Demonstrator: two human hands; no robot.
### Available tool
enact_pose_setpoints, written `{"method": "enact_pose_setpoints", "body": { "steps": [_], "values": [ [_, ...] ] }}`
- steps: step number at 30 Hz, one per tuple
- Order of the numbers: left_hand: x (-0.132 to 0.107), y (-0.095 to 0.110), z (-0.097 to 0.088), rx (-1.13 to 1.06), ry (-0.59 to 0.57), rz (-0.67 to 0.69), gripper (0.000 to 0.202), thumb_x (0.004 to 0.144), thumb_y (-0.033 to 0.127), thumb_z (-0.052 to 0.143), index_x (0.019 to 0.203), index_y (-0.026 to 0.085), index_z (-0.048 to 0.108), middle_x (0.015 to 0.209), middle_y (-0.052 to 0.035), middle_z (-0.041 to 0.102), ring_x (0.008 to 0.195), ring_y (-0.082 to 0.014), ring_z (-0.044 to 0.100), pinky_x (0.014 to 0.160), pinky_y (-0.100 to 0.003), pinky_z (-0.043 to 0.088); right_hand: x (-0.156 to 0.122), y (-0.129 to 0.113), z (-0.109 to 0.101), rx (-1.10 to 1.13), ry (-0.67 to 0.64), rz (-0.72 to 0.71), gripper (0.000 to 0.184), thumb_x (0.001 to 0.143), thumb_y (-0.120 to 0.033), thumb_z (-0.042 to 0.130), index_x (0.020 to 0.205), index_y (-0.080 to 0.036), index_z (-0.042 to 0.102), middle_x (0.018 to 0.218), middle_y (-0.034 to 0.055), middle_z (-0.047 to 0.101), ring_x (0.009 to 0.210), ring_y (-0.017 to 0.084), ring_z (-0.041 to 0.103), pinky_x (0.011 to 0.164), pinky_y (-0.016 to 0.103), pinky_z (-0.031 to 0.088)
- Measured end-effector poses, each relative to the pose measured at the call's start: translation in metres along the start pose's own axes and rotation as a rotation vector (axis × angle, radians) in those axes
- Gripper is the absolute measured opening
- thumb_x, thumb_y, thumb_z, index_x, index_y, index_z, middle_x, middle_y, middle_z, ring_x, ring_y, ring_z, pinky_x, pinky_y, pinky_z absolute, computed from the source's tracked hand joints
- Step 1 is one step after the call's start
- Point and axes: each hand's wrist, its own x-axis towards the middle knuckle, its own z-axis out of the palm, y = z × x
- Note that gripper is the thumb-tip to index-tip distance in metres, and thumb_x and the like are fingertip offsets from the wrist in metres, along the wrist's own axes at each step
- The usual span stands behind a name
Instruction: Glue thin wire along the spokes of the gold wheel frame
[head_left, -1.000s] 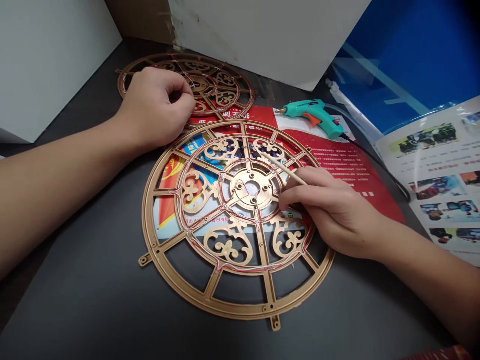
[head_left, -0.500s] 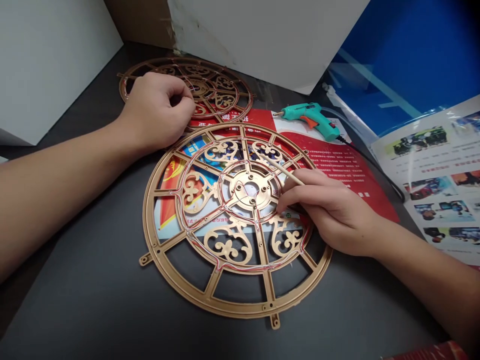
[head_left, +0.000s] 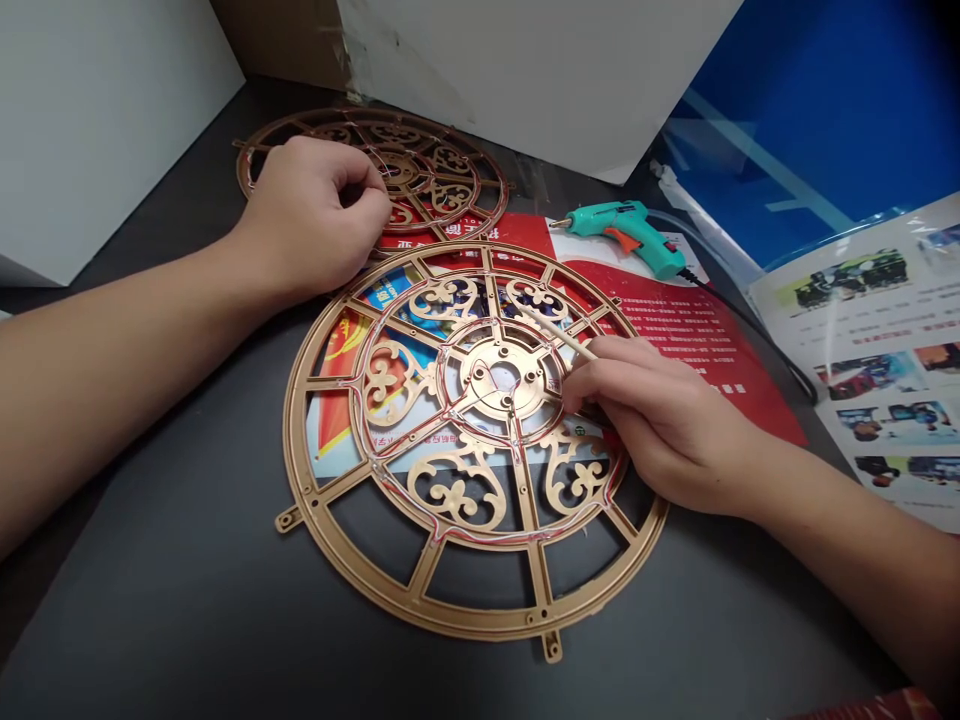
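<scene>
A large round gold openwork frame (head_left: 360, 575) with scroll patterns and thin wire along its ribs lies flat on the dark table. My right hand (head_left: 660, 420) rests on the frame's right side, fingers pinched round a thin wooden stick (head_left: 559, 334) that points up and left over the frame. My left hand (head_left: 311, 215) is curled closed at the frame's upper left edge, lying on a second, smaller gold frame (head_left: 450, 180) behind; what its fingers pinch is hidden.
A teal hot glue gun (head_left: 626, 235) with a black cord lies on a red printed sheet (head_left: 690, 330) at the back right. Photo sheets (head_left: 877, 350) sit far right. White boards (head_left: 97, 110) and a blue panel stand behind.
My right hand has slid slightly left along the stick and frame. The view shifted a little; the left hand stays put.
</scene>
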Motion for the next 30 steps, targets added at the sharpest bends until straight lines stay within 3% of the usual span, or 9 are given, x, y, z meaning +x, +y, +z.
{"method": "enact_pose_setpoints", "body": {
  "steps": [9, 22, 30],
  "values": [
    [0.0011, -0.0012, -0.0001, 0.012, 0.0, 0.008, 0.024, 0.078, 0.033, 0.047, 0.071, 0.019, 0.065, 0.064, 0.0011, 0.057, 0.068, -0.0129, 0.053, 0.078, -0.032, 0.047, 0.0002, -0.0005, -0.0019, -0.053, -0.039, -0.005, 0.045, 0.091, 0.007, 0.044, 0.106, -0.024, 0.073, 0.095, 0.0032, 0.067, 0.084, 0.018, 0.061, 0.077, 0.034, 0.044],
    [0.0013, -0.0016, 0.0005, 0.006, 0.007, -0.008, 0.026, 0.079, 0.034, 0.046, 0.074, 0.018, 0.066, 0.067, 0.0017, 0.056, 0.071, -0.0129, 0.055, 0.085, -0.034, 0.048, 0.0013, 0.0018, -0.0031, 0.107, -0.02, 0.029, 0.055, 0.081, 0.012, 0.044, 0.101, -0.023, 0.081, 0.095, 0.003, 0.07, 0.087, 0.016, 0.066, 0.08, 0.033, 0.048],
    [0.0017, -0.0016, 0.0004, 0.025, 0.006, 0.01, 0.027, 0.078, 0.036, 0.045, 0.073, 0.018, 0.065, 0.066, 0.0008, 0.057, 0.067, -0.0126, 0.052, 0.078, -0.032, 0.045, -0.0012, 0.0011, -0.0034, 0.055, -0.011, 0.004, 0.048, 0.088, 0.008, 0.044, 0.103, -0.023, 0.077, 0.094, 0.0033, 0.07, 0.086, 0.017, 0.065, 0.079, 0.034, 0.049]
  ]
}}
